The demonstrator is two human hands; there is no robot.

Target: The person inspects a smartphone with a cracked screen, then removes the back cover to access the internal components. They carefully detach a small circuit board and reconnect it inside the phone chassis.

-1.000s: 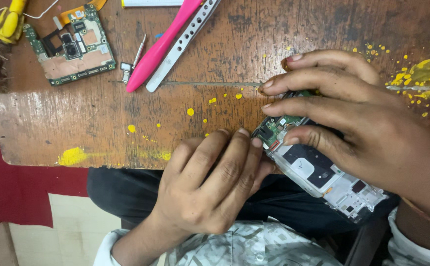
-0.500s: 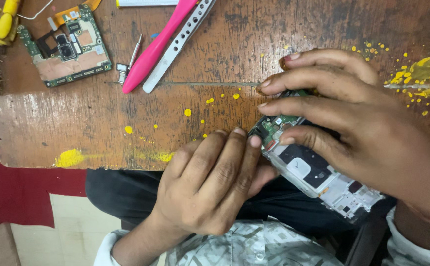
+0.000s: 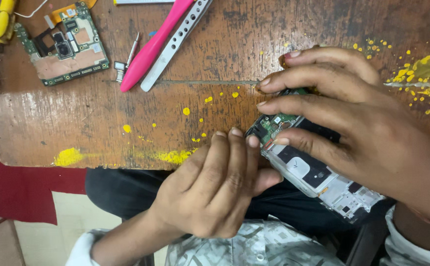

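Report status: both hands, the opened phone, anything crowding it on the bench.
Left hand and right hand both gripping opened phone at table edge. Phone's green board exposed. Loose circuit board, pink pry tool lie well apart; nothing crowding.

Looks like a small phone-repair workbench. Worn, scratched wooden tabletop (image 3: 215, 54) flecked with yellow paint spatter (image 3: 424, 66). Bare green circuit board (image 3: 65, 47) lying loose at the far left corner, beside a pink plastic pry tool (image 3: 151, 49), a perforated metal strip (image 3: 178, 44) and a small metal bracket (image 3: 119, 65). Opened phone frame (image 3: 318, 180) with exposed board at the table's near edge. Red cloth (image 3: 23, 192) hanging below.
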